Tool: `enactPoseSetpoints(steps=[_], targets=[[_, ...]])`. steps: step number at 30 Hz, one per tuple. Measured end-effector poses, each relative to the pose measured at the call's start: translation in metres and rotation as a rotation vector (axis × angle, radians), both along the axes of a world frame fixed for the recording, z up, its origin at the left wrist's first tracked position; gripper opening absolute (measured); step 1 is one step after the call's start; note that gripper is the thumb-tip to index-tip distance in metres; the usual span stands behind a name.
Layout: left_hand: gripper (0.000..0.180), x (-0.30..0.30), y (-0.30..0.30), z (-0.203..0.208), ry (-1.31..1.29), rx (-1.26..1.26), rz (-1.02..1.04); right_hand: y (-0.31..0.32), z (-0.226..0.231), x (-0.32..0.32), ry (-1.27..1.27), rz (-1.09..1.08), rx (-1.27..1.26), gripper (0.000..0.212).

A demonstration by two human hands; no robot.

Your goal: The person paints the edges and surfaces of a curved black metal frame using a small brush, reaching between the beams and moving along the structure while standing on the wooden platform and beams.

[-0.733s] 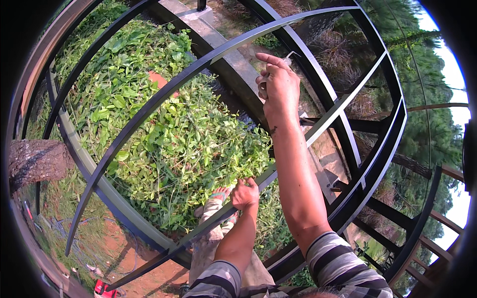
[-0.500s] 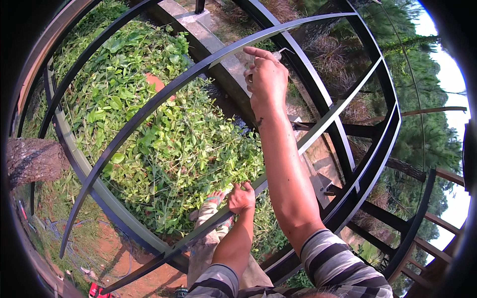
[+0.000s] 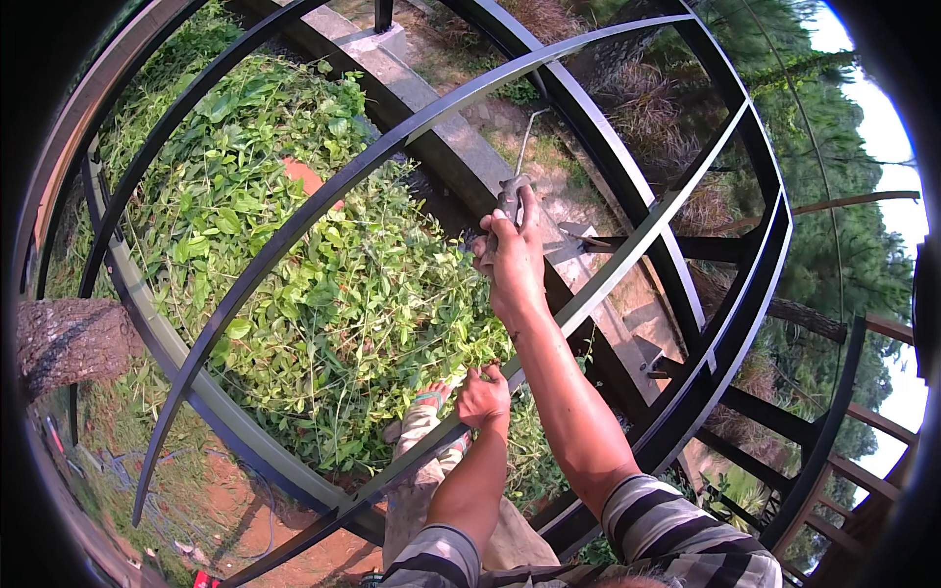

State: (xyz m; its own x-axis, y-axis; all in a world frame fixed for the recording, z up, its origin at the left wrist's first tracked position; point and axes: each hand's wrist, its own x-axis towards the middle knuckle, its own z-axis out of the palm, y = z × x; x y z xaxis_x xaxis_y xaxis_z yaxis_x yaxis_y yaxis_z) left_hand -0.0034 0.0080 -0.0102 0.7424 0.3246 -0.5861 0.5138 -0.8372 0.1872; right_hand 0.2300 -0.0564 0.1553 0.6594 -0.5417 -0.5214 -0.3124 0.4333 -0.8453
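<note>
In my raised right hand (image 3: 514, 260) is a grey hand tool (image 3: 510, 194) with a thin, bent metal rod sticking out from its top. My fingers are wrapped round its lower part, so its exact kind does not show. The rod reaches up towards a dark beam at the upper middle. Lower down, my left hand (image 3: 482, 396) is closed at the edge of a long dark metal bar (image 3: 265, 265) framework, against the near bar (image 3: 421, 441). What its fingers grip beyond the bar's edge is hidden.
Crossing metal bars surround me, with gaps between them. Below lie a leafy green plant mass (image 3: 284, 284), a concrete ledge (image 3: 431, 108) and reddish soil (image 3: 230, 500). A tree trunk (image 3: 74, 338) stands at the left. My foot (image 3: 431, 394) shows beneath the near bar.
My right hand has come down and nearer with the tool, whose bent rod now shows at full length. My left hand stays at the near bar.
</note>
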Motion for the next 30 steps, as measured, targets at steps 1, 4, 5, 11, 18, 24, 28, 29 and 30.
enactPoseSetpoints(steps=[1, 4, 5, 11, 18, 24, 28, 29, 30], targets=[[0.036, -0.004, -0.003, 0.0, -0.028, 0.001, -0.024, 0.002, -0.006, -0.035, -0.072, -0.053, 0.059, 0.076], [0.036, -0.011, 0.009, -0.013, -0.107, -0.02, -0.013, 0.019, 0.033, -0.108, 0.089, 0.11, -0.071, 0.075], [0.036, -0.014, 0.01, -0.015, -0.075, -0.06, -0.028, 0.017, 0.016, -0.136, 0.123, 0.2, -0.443, 0.074], [0.034, -0.003, -0.004, 0.001, -0.016, 0.067, -0.037, -0.023, -0.026, -0.124, 0.131, -0.031, -0.458, 0.072], [0.027, -0.007, -0.014, 0.007, 0.038, 0.213, -0.077, -0.08, -0.064, -0.071, 0.049, -0.058, -0.206, 0.06], [0.029, -0.014, 0.004, -0.027, -0.016, 0.194, -0.086, -0.075, -0.092, -0.037, -0.028, -0.038, -0.27, 0.056], [0.037, -0.019, -0.019, -0.004, -0.076, 0.185, -0.148, -0.165, -0.094, 0.005, -0.13, -0.199, -0.125, 0.057], [0.037, -0.016, -0.016, -0.009, -0.055, 0.163, -0.141, -0.165, -0.091, 0.004, -0.097, -0.155, -0.133, 0.057], [0.037, -0.016, -0.013, -0.013, -0.033, 0.139, -0.135, -0.163, -0.087, 0.002, -0.063, -0.111, -0.143, 0.057]])
